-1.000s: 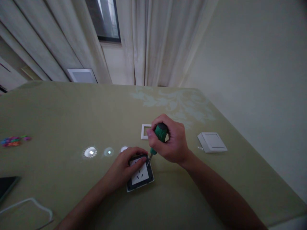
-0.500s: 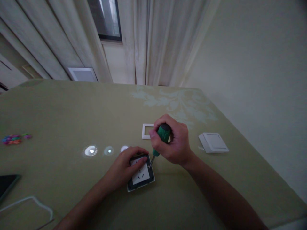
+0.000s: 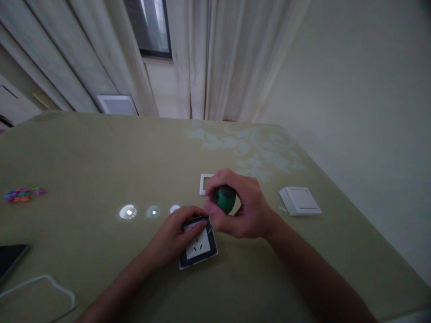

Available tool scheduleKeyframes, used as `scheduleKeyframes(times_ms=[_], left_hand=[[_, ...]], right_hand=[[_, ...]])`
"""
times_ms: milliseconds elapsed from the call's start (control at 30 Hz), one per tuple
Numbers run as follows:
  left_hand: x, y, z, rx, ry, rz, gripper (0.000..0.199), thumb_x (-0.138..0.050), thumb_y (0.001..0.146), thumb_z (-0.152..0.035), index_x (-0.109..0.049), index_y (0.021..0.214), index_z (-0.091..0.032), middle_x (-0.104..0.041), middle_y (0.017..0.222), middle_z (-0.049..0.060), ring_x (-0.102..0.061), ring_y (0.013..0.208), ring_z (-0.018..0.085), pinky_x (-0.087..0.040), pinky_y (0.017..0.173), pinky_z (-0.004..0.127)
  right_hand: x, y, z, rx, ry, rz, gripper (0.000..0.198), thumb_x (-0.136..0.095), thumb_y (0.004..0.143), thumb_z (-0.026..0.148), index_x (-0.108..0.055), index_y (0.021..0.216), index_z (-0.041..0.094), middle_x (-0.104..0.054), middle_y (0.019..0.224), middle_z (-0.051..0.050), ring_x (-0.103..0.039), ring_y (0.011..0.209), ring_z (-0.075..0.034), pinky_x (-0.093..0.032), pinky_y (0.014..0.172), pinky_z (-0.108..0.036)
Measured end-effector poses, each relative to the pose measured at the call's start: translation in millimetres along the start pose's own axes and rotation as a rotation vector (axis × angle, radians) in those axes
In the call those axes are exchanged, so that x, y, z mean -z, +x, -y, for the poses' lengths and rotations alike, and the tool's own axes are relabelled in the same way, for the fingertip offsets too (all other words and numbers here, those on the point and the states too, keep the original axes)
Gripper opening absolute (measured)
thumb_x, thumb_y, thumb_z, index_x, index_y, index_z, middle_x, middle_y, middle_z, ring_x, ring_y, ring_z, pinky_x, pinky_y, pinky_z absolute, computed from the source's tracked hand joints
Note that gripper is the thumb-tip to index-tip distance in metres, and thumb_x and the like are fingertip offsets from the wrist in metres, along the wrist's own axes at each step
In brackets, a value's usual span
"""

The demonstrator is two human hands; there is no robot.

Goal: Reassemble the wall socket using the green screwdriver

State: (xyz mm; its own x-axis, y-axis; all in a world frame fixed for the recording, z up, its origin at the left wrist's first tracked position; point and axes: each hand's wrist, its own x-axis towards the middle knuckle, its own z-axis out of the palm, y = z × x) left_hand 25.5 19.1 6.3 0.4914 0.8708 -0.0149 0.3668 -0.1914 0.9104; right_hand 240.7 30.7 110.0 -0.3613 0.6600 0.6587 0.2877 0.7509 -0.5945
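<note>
- The socket point(image 3: 202, 247), a white face with slots set in a dark border, was seen lying on the greenish tabletop point(image 3: 101, 157), in front of the person and slightly turned.
- It was gripped by the left hand point(image 3: 182, 229), with the thumb laid across the white face and the fingers placed along the far edge.
- The screwdriver point(image 3: 226, 199) was held in the closed right hand point(image 3: 244, 204), its green, dark-capped handle wrapped by the fingers.
- Most of the shaft was hidden by that hand; a short length was seen over the right side of the dark border, but whether a screw was met by the tip could not be told.
- The white frame point(image 3: 201, 185) was partly covered by the right hand, beyond the socket.
- A white switch point(image 3: 299, 200) was placed farther right, well apart from both hands.
</note>
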Motion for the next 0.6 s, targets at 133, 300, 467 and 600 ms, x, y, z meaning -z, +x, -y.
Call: scheduleKeyframes(times_ms=[133, 300, 467, 600], left_hand=[[1, 0, -3, -0.022, -0.016, -0.005, 0.026, -0.064, 0.099, -0.039, -0.078, 0.115, -0.024, -0.080, 0.109, 0.007, -0.072, 0.099, 0.028, -0.057, 0.082, 0.036], [2, 1, -5, -0.078, 0.004, -0.014, 0.023, -0.064, 0.100, -0.040, -0.077, 0.111, -0.025, -0.080, 0.106, 0.007, -0.071, 0.097, 0.028, -0.058, 0.085, 0.040], [2, -4, -9, -0.296, 0.159, -0.064, 0.016, -0.064, 0.104, -0.031, -0.078, 0.109, -0.026, -0.079, 0.116, 0.008, -0.069, 0.107, 0.028, -0.052, 0.099, 0.045], [-1, -11, -14, -0.372, 0.235, 0.024, 0.012, -0.067, 0.103, -0.030, -0.076, 0.111, -0.027, -0.078, 0.120, 0.007, -0.067, 0.113, 0.028, -0.051, 0.100, 0.045]], right_hand=[[17, 0, 12, -0.023, -0.021, 0.239, 0.033, -0.065, 0.089, 0.019, -0.060, 0.121, 0.022, -0.072, 0.103, -0.002, -0.068, 0.084, -0.015, -0.055, 0.077, -0.027], [29, 1, 28, 0.101, -0.250, 0.284, 0.010, -0.069, 0.095, 0.027, -0.061, 0.098, 0.021, -0.066, 0.080, 0.001, -0.060, 0.073, -0.016, -0.044, 0.067, -0.030], [34, 2, 39, 0.102, -0.400, 0.265, 0.011, -0.055, 0.099, 0.020, -0.065, 0.093, 0.018, -0.066, 0.080, -0.003, -0.057, 0.073, -0.017, -0.044, 0.068, -0.033], [33, 2, 40, 0.116, -0.357, 0.298, 0.012, -0.060, 0.094, 0.025, -0.067, 0.097, 0.016, -0.067, 0.084, -0.003, -0.058, 0.076, -0.018, -0.044, 0.069, -0.033]])
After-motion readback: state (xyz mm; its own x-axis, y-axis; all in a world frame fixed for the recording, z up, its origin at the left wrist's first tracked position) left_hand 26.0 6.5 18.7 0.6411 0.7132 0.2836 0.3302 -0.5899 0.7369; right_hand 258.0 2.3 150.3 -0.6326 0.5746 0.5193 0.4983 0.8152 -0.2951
